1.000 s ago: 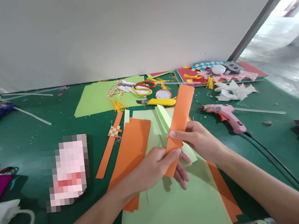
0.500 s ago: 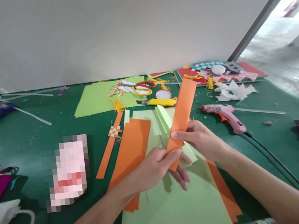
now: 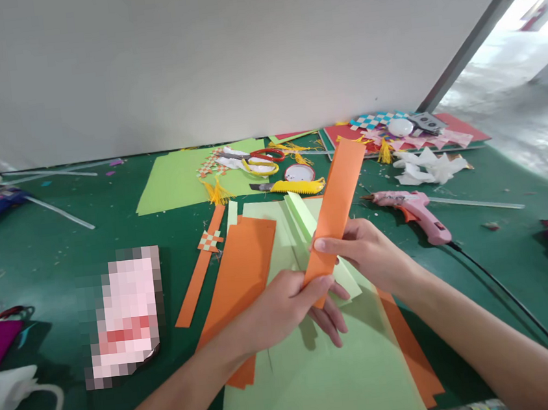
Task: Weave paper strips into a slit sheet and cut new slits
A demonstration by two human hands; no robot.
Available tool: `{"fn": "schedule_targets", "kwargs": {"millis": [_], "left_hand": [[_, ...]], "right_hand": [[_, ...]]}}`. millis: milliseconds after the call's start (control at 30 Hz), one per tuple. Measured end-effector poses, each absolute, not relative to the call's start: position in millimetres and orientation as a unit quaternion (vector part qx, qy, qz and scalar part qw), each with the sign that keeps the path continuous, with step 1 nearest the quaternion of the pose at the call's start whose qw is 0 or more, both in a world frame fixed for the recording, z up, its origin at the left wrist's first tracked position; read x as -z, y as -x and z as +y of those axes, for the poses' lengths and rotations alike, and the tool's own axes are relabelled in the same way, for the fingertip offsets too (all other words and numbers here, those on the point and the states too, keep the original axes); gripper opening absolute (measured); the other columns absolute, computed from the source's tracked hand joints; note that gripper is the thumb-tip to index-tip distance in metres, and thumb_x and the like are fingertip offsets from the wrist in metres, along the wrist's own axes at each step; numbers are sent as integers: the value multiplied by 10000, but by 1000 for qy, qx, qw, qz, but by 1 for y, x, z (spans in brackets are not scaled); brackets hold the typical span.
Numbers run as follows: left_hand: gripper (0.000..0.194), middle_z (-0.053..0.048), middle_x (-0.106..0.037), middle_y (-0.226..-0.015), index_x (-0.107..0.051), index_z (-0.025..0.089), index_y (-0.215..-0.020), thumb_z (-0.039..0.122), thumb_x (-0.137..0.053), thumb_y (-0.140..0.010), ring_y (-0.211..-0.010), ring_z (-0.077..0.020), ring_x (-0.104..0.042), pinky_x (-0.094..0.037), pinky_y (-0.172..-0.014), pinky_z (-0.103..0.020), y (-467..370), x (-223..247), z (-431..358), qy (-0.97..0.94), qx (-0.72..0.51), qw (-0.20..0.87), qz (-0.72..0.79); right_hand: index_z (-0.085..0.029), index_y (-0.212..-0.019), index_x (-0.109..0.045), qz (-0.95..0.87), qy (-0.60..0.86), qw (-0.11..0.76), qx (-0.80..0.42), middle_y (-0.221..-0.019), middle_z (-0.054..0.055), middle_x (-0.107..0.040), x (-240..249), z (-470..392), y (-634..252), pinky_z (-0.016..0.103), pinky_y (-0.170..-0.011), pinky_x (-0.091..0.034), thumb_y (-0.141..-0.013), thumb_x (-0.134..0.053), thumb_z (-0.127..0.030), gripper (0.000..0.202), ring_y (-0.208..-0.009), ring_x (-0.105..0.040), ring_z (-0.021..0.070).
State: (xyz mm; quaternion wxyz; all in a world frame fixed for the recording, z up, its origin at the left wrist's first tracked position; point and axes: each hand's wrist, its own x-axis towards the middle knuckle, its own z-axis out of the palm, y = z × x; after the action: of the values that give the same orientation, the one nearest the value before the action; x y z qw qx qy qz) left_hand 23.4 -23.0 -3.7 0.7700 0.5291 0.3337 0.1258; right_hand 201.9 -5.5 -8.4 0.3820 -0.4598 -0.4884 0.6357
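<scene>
An orange paper strip [image 3: 341, 191] is held up at a tilt between both hands. My left hand [image 3: 298, 300] pinches its lower end, thumb on top. My right hand [image 3: 364, 248] grips it higher up from the right side, with the thumb lying across its face. Beneath them lie pale green paper sheets [image 3: 321, 376], with folded light green strips [image 3: 300, 215] at their far end. To the left rest orange sheets [image 3: 252, 250] and a narrow orange bookmark [image 3: 197, 288] with a woven checkered patch and a yellow tassel [image 3: 217, 190].
A pink glue gun [image 3: 416, 209] with a glue stick and black cord lies right. A yellow utility knife [image 3: 296, 186], scissors [image 3: 262, 162] and a round tape roll [image 3: 299, 173] lie toward the wall. Crumpled white paper [image 3: 431, 165] sits behind the glue gun. A pixelated pink object [image 3: 128, 311] lies left.
The orange strip's upper end has shifted slightly up and to the right. Both hands keep their hold with almost no movement.
</scene>
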Motion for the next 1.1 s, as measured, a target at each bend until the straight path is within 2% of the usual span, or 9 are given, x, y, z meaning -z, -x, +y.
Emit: {"fn": "schedule_targets", "kwargs": {"millis": [600, 1100], "left_hand": [[362, -102, -723, -924, -621, 138, -999, 401, -375, -960, -732, -191, -708, -442, -839, -343, -20, 6, -21, -541, -102, 771, 321], [487, -139, -720, -996, -607, 143, -1125, 496, -316, -958, -819, -227, -709, -426, -897, -391, -20, 3, -20, -527, -89, 789, 303]], "right_hand": [[-158, -703, -691, -488, 472, 382, -628, -683, 17, -623, 7, -5, -202, 253, -591, -380, -739, -715, -373, 220, -628, -506, 116], [-153, -689, -688, -477, 461, 384, -643, -680, 21, -642, 8, -6, -202, 246, -573, -401, -739, -714, -369, 223, -611, -529, 117]]}}
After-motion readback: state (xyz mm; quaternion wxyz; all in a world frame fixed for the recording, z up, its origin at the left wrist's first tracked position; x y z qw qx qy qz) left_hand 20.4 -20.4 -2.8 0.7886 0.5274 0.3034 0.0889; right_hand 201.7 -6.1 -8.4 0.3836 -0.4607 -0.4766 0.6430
